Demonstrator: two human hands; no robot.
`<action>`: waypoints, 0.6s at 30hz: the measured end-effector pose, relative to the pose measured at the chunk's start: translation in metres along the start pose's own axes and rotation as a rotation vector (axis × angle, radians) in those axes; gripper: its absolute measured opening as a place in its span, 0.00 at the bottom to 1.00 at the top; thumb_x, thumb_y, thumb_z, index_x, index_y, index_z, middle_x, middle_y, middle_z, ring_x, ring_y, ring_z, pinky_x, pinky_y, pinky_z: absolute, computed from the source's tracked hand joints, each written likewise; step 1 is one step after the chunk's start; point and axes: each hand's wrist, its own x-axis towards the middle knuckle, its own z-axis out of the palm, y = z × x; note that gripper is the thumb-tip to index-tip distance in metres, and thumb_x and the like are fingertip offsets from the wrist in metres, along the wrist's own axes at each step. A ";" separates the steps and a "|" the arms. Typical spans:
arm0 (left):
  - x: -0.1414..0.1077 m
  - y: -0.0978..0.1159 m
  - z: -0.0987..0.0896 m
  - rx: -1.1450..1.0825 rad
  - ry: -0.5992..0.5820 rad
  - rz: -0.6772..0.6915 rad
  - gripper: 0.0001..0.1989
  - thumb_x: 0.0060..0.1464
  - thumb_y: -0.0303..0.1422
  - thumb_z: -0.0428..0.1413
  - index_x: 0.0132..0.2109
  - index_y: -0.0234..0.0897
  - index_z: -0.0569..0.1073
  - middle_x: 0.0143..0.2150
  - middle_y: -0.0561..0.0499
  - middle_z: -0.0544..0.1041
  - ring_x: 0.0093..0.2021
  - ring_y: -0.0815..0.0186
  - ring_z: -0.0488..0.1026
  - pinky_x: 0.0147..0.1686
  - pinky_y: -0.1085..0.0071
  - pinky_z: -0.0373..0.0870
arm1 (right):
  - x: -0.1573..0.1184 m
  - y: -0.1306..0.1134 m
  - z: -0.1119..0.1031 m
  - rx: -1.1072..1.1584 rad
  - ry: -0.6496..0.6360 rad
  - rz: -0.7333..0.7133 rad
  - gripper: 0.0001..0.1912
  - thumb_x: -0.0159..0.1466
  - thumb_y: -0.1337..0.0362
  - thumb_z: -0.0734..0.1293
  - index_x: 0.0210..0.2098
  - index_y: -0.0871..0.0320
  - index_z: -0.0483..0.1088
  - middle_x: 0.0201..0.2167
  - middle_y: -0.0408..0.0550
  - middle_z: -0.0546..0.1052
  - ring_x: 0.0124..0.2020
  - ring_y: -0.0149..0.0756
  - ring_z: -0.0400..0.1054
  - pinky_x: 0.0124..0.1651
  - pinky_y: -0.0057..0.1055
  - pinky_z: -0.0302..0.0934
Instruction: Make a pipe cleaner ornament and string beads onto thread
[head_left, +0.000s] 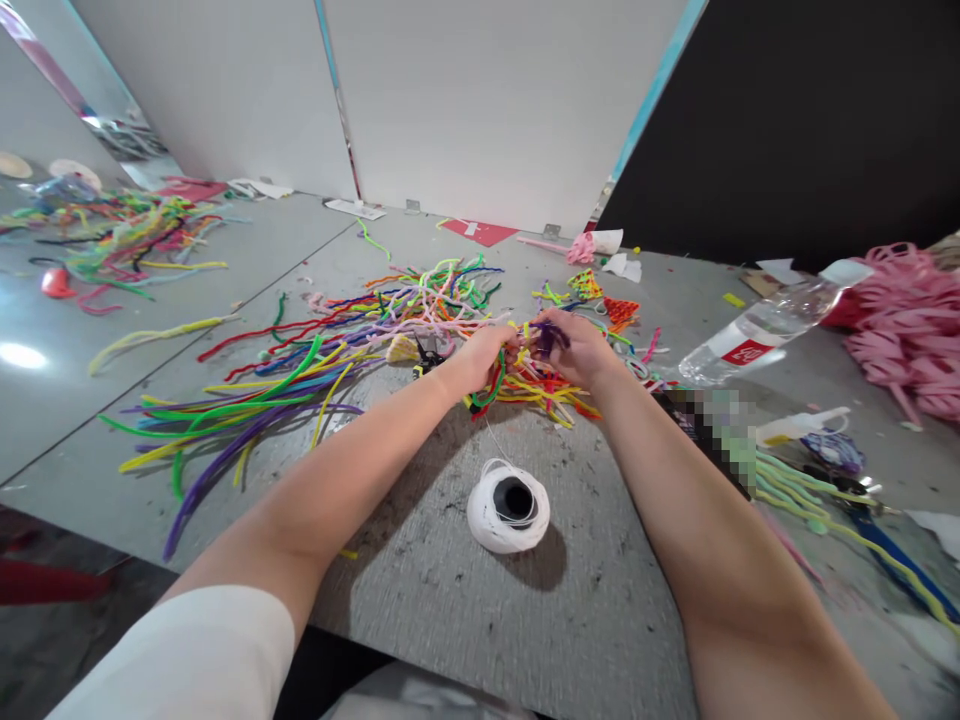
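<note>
Head camera: left hand and right hand are pinching fuzzy sticks; string roll is sitting at six o'clock, bottle at three.

Bare counter lay open nearest the viewer; a white spool and colourful pipe cleaners obstructed the middle.

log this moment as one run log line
left hand: at colorful strands | right hand: on purple piece | white spool: on table, nearer the camera | bottle: right side
</note>
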 end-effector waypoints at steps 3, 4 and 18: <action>0.002 -0.001 0.001 0.003 -0.008 0.044 0.12 0.54 0.31 0.61 0.27 0.39 0.67 0.20 0.55 0.67 0.19 0.69 0.65 0.26 0.70 0.67 | -0.001 -0.001 0.000 0.023 -0.013 -0.029 0.30 0.41 0.52 0.90 0.32 0.53 0.73 0.25 0.39 0.77 0.28 0.32 0.71 0.35 0.31 0.68; 0.002 -0.002 0.002 0.006 -0.012 0.064 0.12 0.54 0.31 0.62 0.27 0.39 0.67 0.20 0.56 0.67 0.19 0.71 0.65 0.26 0.70 0.66 | -0.001 -0.002 0.000 0.027 -0.018 -0.041 0.31 0.39 0.53 0.91 0.31 0.53 0.73 0.25 0.39 0.77 0.29 0.31 0.71 0.35 0.30 0.67; -0.012 0.008 0.004 0.162 -0.117 0.239 0.13 0.52 0.24 0.62 0.24 0.37 0.67 0.21 0.55 0.67 0.22 0.73 0.63 0.26 0.72 0.59 | 0.007 0.000 -0.009 0.036 -0.003 -0.176 0.31 0.38 0.50 0.92 0.29 0.52 0.73 0.22 0.37 0.74 0.26 0.29 0.68 0.31 0.30 0.64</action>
